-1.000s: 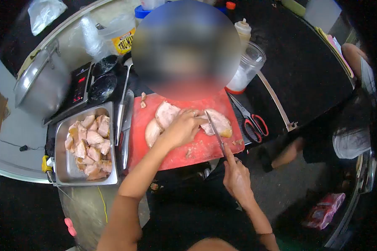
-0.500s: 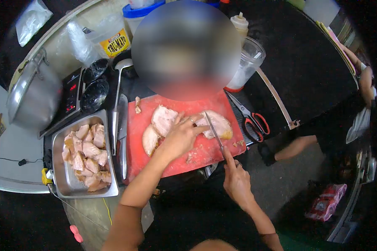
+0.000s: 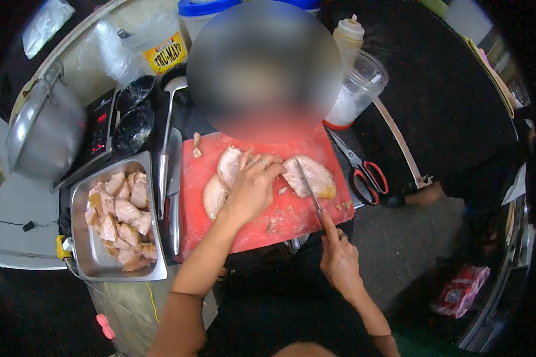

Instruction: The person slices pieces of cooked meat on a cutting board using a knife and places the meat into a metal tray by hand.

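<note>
My right hand (image 3: pixel 339 259) is closed round the handle of a knife (image 3: pixel 309 189), whose blade lies over a pale slab of meat (image 3: pixel 320 174) on the red cutting board (image 3: pixel 256 232). Palm down, my left hand (image 3: pixel 257 181) rests over the middle of the board with its fingers bent and partly apart. Beneath and beside its fingers are other meat slabs (image 3: pixel 215 195); its right side is close to the slab under the knife. Whether its fingertips pinch any meat is hidden. Small scraps (image 3: pixel 197 146) lie at the board's upper left.
Left of the board are a metal tray (image 3: pixel 162 262) of meat chunks, a second knife (image 3: pixel 174 205), a ladle (image 3: pixel 165 149), black bowls (image 3: pixel 134 131) and a pot (image 3: pixel 47 134). Red-handled scissors (image 3: pixel 366 178) and a clear jar (image 3: pixel 357 89) stand or lie right. A blurred oval covers the top centre.
My left hand has drawn back a little from the right-hand slab, leaving a narrow gap of board. The knife stays over that slab, its blade slightly farther in. The whole view has shifted slightly.
</note>
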Tool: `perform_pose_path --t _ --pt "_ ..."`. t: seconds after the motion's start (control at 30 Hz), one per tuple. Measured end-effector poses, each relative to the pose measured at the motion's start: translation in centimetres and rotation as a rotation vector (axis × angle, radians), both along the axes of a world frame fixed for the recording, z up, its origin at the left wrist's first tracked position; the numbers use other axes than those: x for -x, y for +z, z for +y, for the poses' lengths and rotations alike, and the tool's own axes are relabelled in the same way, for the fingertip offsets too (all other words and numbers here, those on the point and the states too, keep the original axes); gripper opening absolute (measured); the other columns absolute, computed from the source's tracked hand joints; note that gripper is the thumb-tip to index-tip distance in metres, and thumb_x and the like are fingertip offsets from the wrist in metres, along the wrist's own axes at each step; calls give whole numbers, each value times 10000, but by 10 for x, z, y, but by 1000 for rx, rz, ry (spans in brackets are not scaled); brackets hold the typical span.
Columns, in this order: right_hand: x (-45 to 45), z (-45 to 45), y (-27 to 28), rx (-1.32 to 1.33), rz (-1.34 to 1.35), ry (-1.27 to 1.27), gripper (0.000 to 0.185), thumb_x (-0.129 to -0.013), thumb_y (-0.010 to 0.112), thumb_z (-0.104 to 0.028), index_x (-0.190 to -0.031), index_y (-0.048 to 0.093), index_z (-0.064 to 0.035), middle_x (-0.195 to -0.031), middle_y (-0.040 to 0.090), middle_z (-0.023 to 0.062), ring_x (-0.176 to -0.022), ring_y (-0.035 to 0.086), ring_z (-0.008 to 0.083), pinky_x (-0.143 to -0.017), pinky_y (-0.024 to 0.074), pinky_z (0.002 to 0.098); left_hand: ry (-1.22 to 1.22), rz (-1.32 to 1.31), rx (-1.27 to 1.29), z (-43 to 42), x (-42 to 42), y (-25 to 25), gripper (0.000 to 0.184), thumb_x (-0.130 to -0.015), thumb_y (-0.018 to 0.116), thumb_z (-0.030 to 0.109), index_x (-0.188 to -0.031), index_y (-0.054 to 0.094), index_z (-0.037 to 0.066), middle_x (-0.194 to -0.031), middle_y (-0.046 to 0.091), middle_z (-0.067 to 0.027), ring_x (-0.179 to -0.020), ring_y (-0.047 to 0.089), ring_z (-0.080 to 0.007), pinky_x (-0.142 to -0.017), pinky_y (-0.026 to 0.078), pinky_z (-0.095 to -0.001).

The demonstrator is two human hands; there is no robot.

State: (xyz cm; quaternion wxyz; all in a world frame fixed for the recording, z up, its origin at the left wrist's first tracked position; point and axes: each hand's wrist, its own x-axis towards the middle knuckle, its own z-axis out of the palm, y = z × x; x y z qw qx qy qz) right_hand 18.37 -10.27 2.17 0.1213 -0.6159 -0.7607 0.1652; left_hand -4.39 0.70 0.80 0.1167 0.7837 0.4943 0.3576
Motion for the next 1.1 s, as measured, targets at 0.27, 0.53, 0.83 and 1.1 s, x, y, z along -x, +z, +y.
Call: perform_pose_path --t 0.27,0.53,0.83,1.1 --pt "2 2 4 42 46 -25 623 -907 531 -20 -1484 328 -138 -1030 639 289 -809 640 468 -674 512 559 48 9 -66 1 -2 -5 358 -746 529 -85 -1039 680 56 -1139 638 -112 -1088 596 -289 -1107 290 -521" --pt "2 -1 2 0 28 0 653 -906 536 -33 -1503 300 -151 -960 634 255 -692 631 433 -588 515 525 236 0 -105 2 3 4 384 -729 543 -72 -1053 682 79 -1164 632 -111 -1102 584 -309 -1115 279 -524" --pt "-2 4 8 -37 42 20 626 -900 545 -32 -1481 339 -141 -888 650 247 -706 635 428 -611 504 539 34 17 -83 2 -2 -4 302 -751 583 -36 -982 711 109 -1175 634 -75 -1156 584 -255 -1135 182 -595" --pt "0 4 1 -55 40 34 608 -905 550 -64 -1471 334 -113 -843 631 229 -621 630 406 -545 526 503 -116 94 6 -4 -11 -7 273 -808 706 225 -1074 724 167 -1264 604 -77 -1192 578 -245 -1123 110 -653"
